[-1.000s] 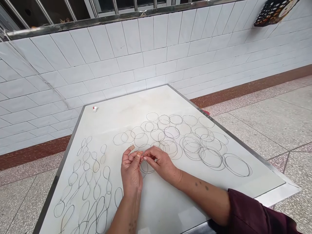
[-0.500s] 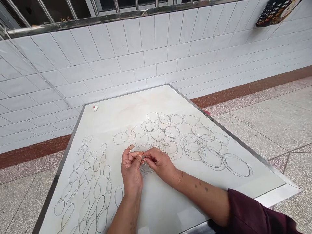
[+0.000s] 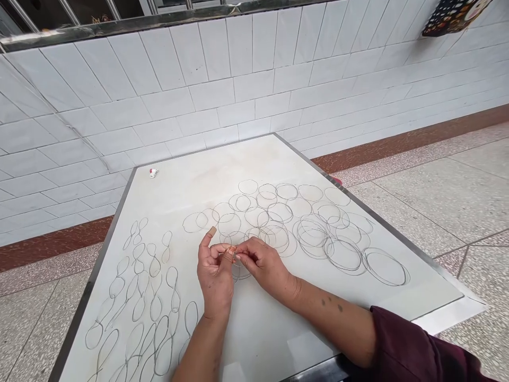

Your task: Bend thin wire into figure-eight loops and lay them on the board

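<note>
My left hand and my right hand meet over the near middle of the white table. Both pinch one thin wire ring, whose loop hangs below the fingertips. Thumb and index finger of each hand press on the wire, and the exact spot is hidden between them. On my left hand one finger, with a tan wrap on its tip, sticks up away from the ring. Beyond and right of my hands lie several round wire rings, many overlapping. To the left lie several wire loops twisted into figure eights.
A small white and red object sits near the table's far left corner. Behind the table stands a white tiled wall with a barred window above. A dark patterned cloth hangs at upper right. Speckled floor surrounds the table.
My hands stay together on the wire ring, with small shifts of the fingers. The wrapped fingertip has risen a little. The whole view has moved slightly.
</note>
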A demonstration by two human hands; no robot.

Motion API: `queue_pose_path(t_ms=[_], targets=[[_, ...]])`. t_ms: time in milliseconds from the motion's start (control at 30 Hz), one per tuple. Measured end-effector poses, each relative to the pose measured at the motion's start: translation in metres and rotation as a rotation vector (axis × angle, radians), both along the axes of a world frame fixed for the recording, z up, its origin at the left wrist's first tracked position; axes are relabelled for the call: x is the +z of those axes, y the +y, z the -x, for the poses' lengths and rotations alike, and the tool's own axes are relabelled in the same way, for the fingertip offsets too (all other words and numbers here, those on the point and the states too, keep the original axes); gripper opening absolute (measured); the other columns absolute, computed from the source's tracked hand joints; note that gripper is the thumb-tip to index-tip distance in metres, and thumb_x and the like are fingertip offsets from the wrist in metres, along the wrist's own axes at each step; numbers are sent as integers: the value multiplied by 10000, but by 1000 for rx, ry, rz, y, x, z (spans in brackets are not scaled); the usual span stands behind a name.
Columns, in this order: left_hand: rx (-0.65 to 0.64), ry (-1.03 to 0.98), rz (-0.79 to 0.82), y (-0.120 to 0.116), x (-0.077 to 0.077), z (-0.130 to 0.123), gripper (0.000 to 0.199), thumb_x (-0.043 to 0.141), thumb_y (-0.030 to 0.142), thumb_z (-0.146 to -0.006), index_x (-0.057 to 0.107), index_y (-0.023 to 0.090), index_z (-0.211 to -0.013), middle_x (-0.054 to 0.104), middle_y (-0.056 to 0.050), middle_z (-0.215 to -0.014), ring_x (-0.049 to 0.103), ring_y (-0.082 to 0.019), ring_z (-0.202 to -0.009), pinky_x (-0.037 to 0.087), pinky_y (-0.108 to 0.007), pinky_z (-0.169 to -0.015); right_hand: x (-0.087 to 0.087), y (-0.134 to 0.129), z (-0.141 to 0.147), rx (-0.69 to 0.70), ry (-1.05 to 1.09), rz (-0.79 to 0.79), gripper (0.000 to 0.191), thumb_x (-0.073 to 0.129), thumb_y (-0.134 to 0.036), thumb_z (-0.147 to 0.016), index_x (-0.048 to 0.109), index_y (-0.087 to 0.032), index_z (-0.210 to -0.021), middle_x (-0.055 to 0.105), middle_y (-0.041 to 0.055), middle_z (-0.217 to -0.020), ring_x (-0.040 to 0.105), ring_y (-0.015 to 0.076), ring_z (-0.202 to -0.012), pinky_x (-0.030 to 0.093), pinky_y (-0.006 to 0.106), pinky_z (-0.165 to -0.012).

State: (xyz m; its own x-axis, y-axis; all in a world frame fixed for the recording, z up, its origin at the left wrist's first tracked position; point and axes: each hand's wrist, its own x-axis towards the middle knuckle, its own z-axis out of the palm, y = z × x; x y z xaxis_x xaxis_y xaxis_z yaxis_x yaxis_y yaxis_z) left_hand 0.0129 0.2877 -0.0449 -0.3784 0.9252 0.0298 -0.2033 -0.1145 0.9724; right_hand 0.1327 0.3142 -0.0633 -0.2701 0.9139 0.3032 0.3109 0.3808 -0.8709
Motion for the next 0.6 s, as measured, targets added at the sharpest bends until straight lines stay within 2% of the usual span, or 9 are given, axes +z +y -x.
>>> queue_pose_path(t_ms=[167,267,433,600], targets=[[-9,-117,31,3,-1,1,688,761,255,-793,450,249,-1407,646,50,-738,605,-125,-738,491,-315,-873,0,0,2,-8,76,120,78,591,-212,-895,658,-229,-860,635,9,-827,584,150,-726,494,286,-654],[5,-198,70,5,-1,3,736,787,255,-763,443,235,-1413,647,48,-735,611,-132,-762,492,-303,-835,1,1,2,33,104,164,89,585,-246,-909,673,-236,-907,645,9,-859,578,139,-696,495,285,-646],[33,-154,53,6,-2,5,732,811,256,-733,482,227,-1387,645,59,-703,607,-119,-706,486,-303,-858,0,0,2,73,128,183,156,529,-263,-939,680,-234,-915,642,9,-884,531,94,-561,503,272,-592],[-2,-172,77,9,-3,6,722,811,254,-728,495,207,-1376,661,49,-705,601,-112,-683,487,-297,-850,-1,2,3,66,191,251,161,536,-312,-926,666,-223,-890,630,15,-870,559,113,-613,521,262,-572]])
